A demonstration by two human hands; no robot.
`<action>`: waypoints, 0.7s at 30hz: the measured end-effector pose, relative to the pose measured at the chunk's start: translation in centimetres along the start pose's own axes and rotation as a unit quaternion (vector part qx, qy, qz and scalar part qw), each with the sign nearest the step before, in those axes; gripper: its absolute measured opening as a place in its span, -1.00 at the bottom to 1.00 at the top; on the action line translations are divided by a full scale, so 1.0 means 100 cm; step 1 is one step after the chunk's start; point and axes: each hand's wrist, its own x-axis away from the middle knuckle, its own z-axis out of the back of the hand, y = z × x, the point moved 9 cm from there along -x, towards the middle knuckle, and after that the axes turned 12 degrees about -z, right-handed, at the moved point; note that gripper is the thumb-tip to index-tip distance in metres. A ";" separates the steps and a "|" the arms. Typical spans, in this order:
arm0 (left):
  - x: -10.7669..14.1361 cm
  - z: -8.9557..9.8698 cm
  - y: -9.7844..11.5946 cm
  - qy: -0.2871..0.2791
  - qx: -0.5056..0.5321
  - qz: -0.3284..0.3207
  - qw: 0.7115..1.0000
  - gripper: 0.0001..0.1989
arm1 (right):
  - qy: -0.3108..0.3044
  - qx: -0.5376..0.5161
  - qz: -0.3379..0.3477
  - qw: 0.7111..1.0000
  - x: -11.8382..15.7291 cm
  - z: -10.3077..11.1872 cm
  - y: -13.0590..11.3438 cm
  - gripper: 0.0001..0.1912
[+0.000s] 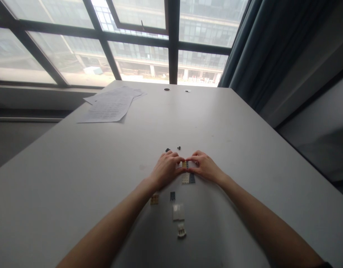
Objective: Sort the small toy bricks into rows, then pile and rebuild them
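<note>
My left hand (169,167) and my right hand (202,166) face each other over the white table (233,126). Between their fingertips is a small yellow and grey studded piece (185,164), pinched from both sides. Just below it lie a pale studded plate (185,178) and a dark grey plate (192,178), side by side. A tan studded block (154,199) sits by my left forearm, partly hidden. Nearer to me are a small dark blue-grey plate (172,195), a white smooth piece (178,211) and a white curved piece (181,231).
Small black pieces (179,148) lie just beyond the hands. Printed papers (107,108) overlap at the table's far left. Two round holes are near the far edge, before a large window. A dark curtain (252,56) hangs at the right.
</note>
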 end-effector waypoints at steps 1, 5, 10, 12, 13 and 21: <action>0.000 0.002 -0.001 0.005 0.005 -0.002 1.000 -0.72 | -0.002 -0.007 -0.006 1.000 0.000 0.001 0.002 -0.61; 0.003 0.020 -0.017 0.057 0.022 0.021 0.998 -0.72 | 0.036 -0.043 -0.032 0.998 0.002 0.016 0.017 -0.53; 0.006 0.023 -0.031 0.046 -0.010 0.035 0.998 -0.78 | 0.047 -0.052 -0.029 0.997 0.006 0.021 0.031 -0.71; 0.004 0.014 -0.027 0.018 -0.025 0.019 0.999 -0.75 | 0.040 -0.047 -0.012 0.998 0.009 0.018 0.029 -0.72; 0.003 0.010 -0.025 0.010 -0.031 0.014 0.999 -0.74 | 0.041 -0.045 -0.006 0.998 0.009 0.018 0.028 -0.74; -0.002 0.004 -0.024 -0.003 -0.060 0.029 0.998 -0.83 | 0.060 -0.048 0.006 0.997 0.016 0.023 0.026 -0.90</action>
